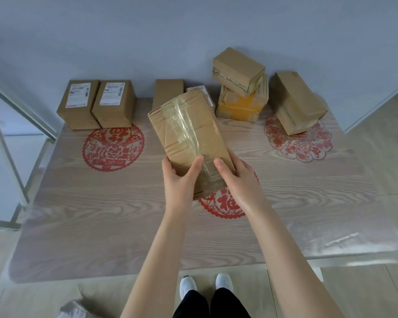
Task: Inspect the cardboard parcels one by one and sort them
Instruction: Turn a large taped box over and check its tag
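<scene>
Held parcel [189,138]: matt brown cardboard, creasing at the edges, glossy clear tape [190,129] shining down its face. Worktop [101,226]: pale wood grain showing under a shiny clear film. Red cut-out [113,148] looking like thin paper. Far parcel [239,109] wearing yellow tape.

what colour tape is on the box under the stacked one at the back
Yellow tape, clearest in the head view.

"福" on red paper-cut [226,203]

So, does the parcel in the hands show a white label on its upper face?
No, the held parcel shows only bare brown cardboard and clear tape on that face.
</scene>
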A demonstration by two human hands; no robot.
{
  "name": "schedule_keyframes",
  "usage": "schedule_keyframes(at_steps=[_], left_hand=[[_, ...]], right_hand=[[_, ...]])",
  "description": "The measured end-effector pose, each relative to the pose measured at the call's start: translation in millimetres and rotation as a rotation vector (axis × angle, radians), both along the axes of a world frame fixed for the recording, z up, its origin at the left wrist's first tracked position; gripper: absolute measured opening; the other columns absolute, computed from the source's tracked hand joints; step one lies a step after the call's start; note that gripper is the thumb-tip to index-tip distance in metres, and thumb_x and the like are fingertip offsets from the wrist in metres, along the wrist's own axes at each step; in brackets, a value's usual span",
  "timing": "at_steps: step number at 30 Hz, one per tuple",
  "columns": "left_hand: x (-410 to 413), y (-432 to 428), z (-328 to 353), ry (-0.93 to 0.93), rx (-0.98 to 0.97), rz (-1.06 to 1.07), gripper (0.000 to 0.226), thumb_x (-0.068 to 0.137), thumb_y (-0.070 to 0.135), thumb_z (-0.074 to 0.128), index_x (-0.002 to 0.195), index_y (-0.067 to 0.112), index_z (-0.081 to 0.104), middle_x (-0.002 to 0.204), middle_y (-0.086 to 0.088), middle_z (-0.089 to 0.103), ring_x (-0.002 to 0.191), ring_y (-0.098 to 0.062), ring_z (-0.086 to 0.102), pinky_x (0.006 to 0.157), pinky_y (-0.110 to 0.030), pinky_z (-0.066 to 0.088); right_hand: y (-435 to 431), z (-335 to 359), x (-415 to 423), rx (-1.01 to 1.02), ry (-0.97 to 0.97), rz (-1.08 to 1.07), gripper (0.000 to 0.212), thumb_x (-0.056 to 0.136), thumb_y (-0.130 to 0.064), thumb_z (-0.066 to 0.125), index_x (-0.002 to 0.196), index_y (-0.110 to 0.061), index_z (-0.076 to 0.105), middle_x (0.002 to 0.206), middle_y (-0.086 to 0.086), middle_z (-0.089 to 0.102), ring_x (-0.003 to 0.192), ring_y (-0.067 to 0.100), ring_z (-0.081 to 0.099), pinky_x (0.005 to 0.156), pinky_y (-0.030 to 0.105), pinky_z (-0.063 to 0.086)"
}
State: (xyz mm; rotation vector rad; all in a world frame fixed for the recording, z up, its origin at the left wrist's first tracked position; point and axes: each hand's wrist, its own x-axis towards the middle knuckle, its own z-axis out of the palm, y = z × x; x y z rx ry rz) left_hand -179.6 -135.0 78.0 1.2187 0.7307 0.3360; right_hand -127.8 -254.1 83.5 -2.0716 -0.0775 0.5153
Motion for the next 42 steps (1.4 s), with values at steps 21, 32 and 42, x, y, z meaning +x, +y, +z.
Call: schedule_keyframes(at_steps=[21,32,42], left_hand=[[49.7,-43.4,-14.1,0.012,0.033,-0.05,0.052,0.089,0.017,0.074,0.137,0.02,0.054,0.12,0.001,0.07,0.108,-0.015,0.069,0.084,-0.028,0.06],[52.5,-32.2,-70.4,-0.183,0.246,-0.144,0.073,0.08,0.041,0.08,0.144,0.022,0.051,0.117,0.002,0.074,0.11,-0.014,0.07,0.086,-0.029,0.06],[53.3,-22.6,-146.5,-0.356,0.421,-0.16,0.084,0.072,0.048,0.082,0.144,0.019,0.05,0.108,0.011,0.074,0.106,-0.006,0.07,0.085,-0.025,0.058]], right_hand=[[-46.1,-28.2,35.3,0.584,0.179,-0.095,0.035,0.091,-0.03,0.068,0.125,-0.028,0.06,0.102,-0.014,0.075,0.092,-0.001,0.071,0.071,0.012,0.054],[-36.6,-84.3,43.8,0.604,-0.028,0.004,0.049,0.081,-0.043,0.068,0.128,-0.035,0.059,0.115,-0.02,0.071,0.107,-0.005,0.064,0.086,0.014,0.052],[-19.6,-170.0,42.9,0.613,-0.343,-0.113,0.058,0.072,-0.067,0.07,0.125,-0.054,0.053,0.131,-0.014,0.058,0.121,-0.003,0.053,0.093,0.015,0.045]])
